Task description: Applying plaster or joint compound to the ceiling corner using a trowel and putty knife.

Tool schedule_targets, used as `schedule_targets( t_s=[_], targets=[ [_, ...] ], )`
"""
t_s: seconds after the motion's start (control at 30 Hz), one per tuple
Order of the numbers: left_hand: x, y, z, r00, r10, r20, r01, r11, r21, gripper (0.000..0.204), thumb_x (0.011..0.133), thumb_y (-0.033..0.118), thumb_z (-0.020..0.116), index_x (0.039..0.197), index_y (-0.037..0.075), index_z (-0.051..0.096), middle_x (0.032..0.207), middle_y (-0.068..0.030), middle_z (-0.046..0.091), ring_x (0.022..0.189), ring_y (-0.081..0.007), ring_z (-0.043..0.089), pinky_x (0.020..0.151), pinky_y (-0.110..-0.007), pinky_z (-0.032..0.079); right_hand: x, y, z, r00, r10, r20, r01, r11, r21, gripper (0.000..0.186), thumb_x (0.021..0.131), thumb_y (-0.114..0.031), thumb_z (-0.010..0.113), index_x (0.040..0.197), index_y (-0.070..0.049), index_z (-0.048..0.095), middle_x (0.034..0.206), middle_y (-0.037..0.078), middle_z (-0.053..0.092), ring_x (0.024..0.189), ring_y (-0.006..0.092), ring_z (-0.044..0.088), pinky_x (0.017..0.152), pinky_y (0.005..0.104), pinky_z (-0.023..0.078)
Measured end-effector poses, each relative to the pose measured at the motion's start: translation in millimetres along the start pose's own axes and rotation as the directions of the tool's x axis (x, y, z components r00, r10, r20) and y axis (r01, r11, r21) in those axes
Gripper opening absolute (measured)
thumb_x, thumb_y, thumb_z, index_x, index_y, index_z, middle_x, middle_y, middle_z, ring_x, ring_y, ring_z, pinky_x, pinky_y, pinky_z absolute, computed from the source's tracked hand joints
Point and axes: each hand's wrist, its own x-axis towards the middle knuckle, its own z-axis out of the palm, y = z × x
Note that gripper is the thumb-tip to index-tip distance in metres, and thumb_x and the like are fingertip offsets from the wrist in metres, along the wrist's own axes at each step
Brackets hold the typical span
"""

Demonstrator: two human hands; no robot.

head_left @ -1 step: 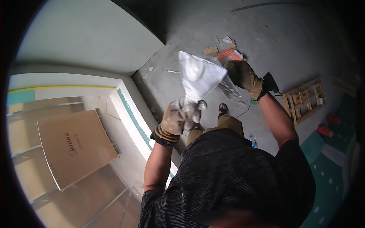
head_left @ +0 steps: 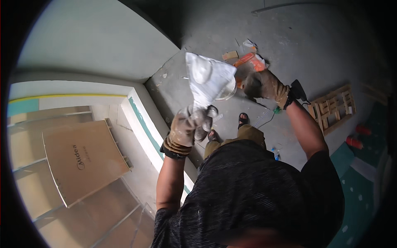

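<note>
Bare concrete floor (head_left: 306, 45), white-smeared blade (head_left: 215, 82) held above it

A pale wall (head_left: 95, 37) stands at upper left, with a large tan panel (head_left: 84, 161) below it, beyond a white ledge (head_left: 144, 113). The person's gloved left hand (head_left: 192, 124) has its fingers wrapped round the narrow end of the blade, which widens away from the hand and carries a rounded white lump (head_left: 202, 71). The gloved right hand (head_left: 264, 84) is near the blade's far right corner, its fingers curled (motion blur there is heavy); I cannot tell what they are clamped on. Orange packaging (head_left: 256, 63) lies on the floor just beyond that hand. Farther right are a wooden pallet (head_left: 317, 118) and two red cylinders (head_left: 354, 142).
</note>
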Motion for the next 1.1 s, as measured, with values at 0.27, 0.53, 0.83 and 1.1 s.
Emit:
schedule_targets(
  t_s=[0.27,0.53,0.83,1.1],
  targets=[
    [31,-22,27,0.924,-0.135,0.358,0.208,0.963,-0.174,0.029,0.097,0.014,0.07,0.118,-0.004,0.065,0.097,-0.0093,0.074,0.075,-0.0097,0.068,0.051,-0.019,0.049,37,74,13,0.684,-0.34,-0.646,0.299,0.938,-0.177,0.049,0.097,-0.02,0.066,0.141,-0.003,0.054,0.129,0.007,0.065,0.115,0.0176,0.063,0.099,0.0347,0.052],
    [51,14,13,0.992,-0.076,0.099,0.074,0.997,0.022,0.038,0.1,0.033,0.065,0.114,-0.003,0.067,0.09,-0.0058,0.073,0.066,-0.0082,0.063,0.059,-0.025,0.049,-18,72,-3,0.907,0.123,-0.403,-0.176,0.98,-0.098,0.03,0.086,-0.03,0.08,0.101,-0.006,0.07,0.098,0.013,0.073,0.088,0.026,0.072,0.079,0.0363,0.057],
    [156,-35,-9,0.592,0.755,0.282,-0.351,-0.074,0.933,0.057,0.075,0.009,0.075,0.131,0.015,0.067,0.104,-0.0094,0.069,0.085,-0.0324,0.071,0.073,-0.043,0.059,15,-8,82,0.971,0.234,-0.045,0.17,-0.547,0.82,0.026,0.105,-0.03,0.058,0.114,-0.005,0.057,0.084,0.003,0.066,0.072,0.0159,0.064,0.064,0.0296,0.052],
    [248,-98,-191,0.849,0.306,0.432,-0.427,-0.086,0.9,0.054,0.083,0.007,0.065,0.136,0.019,0.063,0.112,-0.0071,0.07,0.091,-0.0307,0.071,0.078,-0.045,0.06,25,54,118,0.989,-0.065,-0.129,0.006,-0.874,0.486,0.026,0.107,-0.034,0.054,0.097,-0.011,0.049,0.065,0.001,0.052,0.046,0.0113,0.044,0.046,0.0265,0.037]
  ],
)
